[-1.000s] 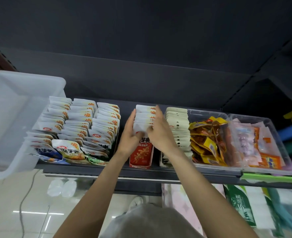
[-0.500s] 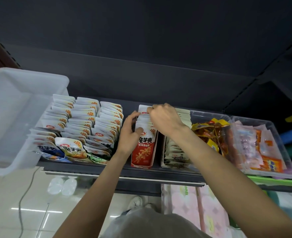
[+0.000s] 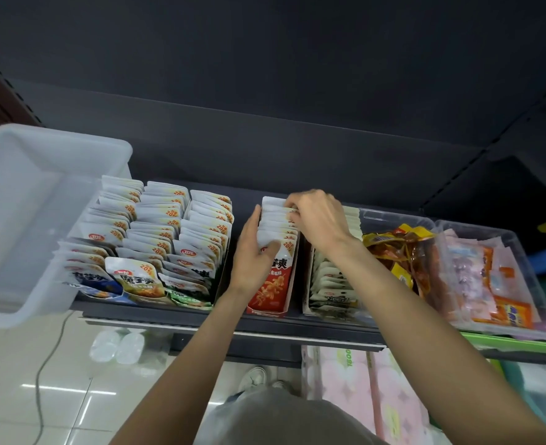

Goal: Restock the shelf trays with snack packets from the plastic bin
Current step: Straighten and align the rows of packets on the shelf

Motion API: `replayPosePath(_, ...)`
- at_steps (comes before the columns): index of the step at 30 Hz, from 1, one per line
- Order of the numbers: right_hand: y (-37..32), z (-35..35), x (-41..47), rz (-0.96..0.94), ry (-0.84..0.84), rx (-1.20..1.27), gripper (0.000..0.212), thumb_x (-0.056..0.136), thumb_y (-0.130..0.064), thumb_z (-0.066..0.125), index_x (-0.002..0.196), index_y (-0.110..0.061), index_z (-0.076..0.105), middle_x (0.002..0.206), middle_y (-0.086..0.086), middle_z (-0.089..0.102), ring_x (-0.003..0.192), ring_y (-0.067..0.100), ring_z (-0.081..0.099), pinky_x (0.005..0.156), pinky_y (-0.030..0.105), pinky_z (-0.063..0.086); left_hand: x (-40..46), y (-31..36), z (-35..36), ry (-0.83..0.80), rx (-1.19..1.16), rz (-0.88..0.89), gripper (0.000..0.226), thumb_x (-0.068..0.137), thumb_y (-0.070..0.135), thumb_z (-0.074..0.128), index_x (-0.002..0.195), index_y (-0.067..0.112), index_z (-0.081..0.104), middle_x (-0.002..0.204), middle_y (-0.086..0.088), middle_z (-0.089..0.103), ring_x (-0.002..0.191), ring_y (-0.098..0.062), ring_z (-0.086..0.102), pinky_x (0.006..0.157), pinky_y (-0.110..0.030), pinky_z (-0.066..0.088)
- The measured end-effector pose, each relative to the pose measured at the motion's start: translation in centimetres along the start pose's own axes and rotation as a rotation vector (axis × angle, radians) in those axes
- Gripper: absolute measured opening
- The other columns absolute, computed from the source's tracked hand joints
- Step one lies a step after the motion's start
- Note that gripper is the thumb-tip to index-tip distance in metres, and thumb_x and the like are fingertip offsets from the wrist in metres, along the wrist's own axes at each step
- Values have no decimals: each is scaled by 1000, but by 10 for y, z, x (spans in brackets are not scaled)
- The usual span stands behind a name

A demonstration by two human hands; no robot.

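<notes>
Right hand (image 3: 318,220) reached farther back — left hand (image 3: 254,255) unmoved.

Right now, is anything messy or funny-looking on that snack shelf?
Yes. The yellow and brown packets lie jumbled in their clear tray, while the white packets to the left stand in neat rows. The plastic bin sits tilted, sticking out past the shelf edge. Nothing looks spilled or torn.

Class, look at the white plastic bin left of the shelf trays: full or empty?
Empty as far as shown: the white plastic bin shows only bare floor and walls inside, with no packets.
</notes>
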State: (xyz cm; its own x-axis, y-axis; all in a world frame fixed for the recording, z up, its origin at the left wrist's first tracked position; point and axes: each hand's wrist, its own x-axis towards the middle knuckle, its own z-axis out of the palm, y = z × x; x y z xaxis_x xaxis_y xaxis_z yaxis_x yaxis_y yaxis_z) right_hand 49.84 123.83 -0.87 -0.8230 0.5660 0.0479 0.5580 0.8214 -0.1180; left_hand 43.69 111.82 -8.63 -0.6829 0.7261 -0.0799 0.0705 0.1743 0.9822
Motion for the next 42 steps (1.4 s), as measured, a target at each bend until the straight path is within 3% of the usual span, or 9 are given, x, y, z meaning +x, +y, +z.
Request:
replayPosePath(4,-10,2,-22,140,286,379,50,92,-3,54,140,-9,42,142,9,42,131,24,39,108,28,32,5,12,3,-28,-179,-55,62,97,27,48,149,33,15,155,8,23,139,-4,23,116,-35,23)
replayPosePath(7,-36,14,-38,451,53,1022,72,95,-5,46,152,-14,1,158,0,11,145,15,11,113,22,11,13,21,3,-45,-282,-130,51,101,31,37,148,37,15,154,10,23,134,1,27,112,-25,23)
replayPosePath(10,-47,32,-41,502,-40,1299,79,94,-7,43,150,-22,-10,159,-2,11,144,12,16,118,34,17,18,18,1,-109,-374,-171,54,97,39,38,147,41,16,151,1,32,134,-12,38,114,-38,28)
replayPosePath(15,-45,41,-43,453,-27,1075,81,93,-5,47,151,-19,-9,158,0,12,143,10,15,112,22,18,16,21,1,-101,-392,-189,53,99,25,38,147,36,18,142,-4,45,124,-15,50,110,-38,35)
replayPosePath(20,-39,31,-45,421,-81,873,85,96,-16,50,149,-12,-16,159,4,-8,146,14,-4,112,22,3,2,19,8,-8,-162,-109,72,88,49,46,149,35,11,150,-1,36,133,-12,40,110,-39,35)
replayPosePath(25,-33,17,-52,340,-201,702,89,92,-7,54,150,-14,-13,151,7,31,136,20,35,107,29,33,-16,12,6,-5,-236,-185,43,99,24,42,140,36,36,134,7,54,122,-8,50,104,-31,39)
replayPosePath(28,-35,14,-51,312,-193,625,89,90,-4,54,151,-14,-11,144,10,37,128,23,43,101,32,39,-18,7,4,-69,-204,-142,53,95,3,44,135,37,40,124,11,59,116,-4,55,100,-23,43)
replayPosePath(37,-31,2,-56,313,-230,547,83,94,-8,50,151,-14,-10,151,12,22,137,26,31,106,31,33,-11,-12,10,-83,-82,-122,64,92,-6,46,147,22,29,139,1,50,127,-9,47,109,-42,37)
replayPosePath(42,-29,-14,-66,253,-115,495,65,97,-13,49,151,-17,13,157,6,16,144,20,18,112,30,25,-18,16,5,-42,-66,-123,59,94,2,49,146,21,28,144,3,41,132,-11,39,111,-41,33)
